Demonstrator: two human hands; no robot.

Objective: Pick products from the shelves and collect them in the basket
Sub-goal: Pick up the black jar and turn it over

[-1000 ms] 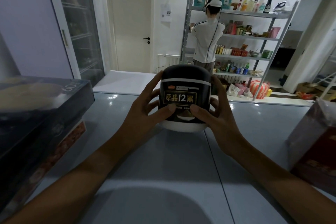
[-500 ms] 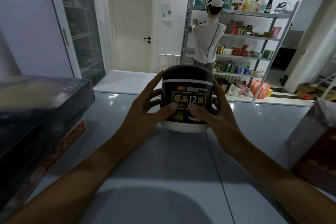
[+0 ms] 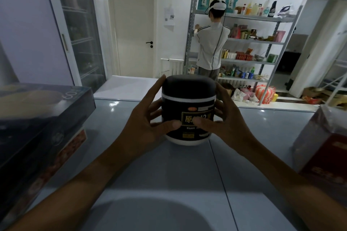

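Note:
A round black tub with a white base and a gold label stands upright on the grey shelf board in front of me. My left hand grips its left side, thumb across the label. My right hand grips the right side, thumb also on the label. The two thumbs nearly meet and cover part of the printed text. No basket is in view.
A dark flat box lies stacked on another box at the left. A red wrapped package stands at the right. Beyond the shelf a person faces a metal rack full of goods.
The tub has tilted more upright and sits slightly lower on the board. Both thumbs have slid inward over the label.

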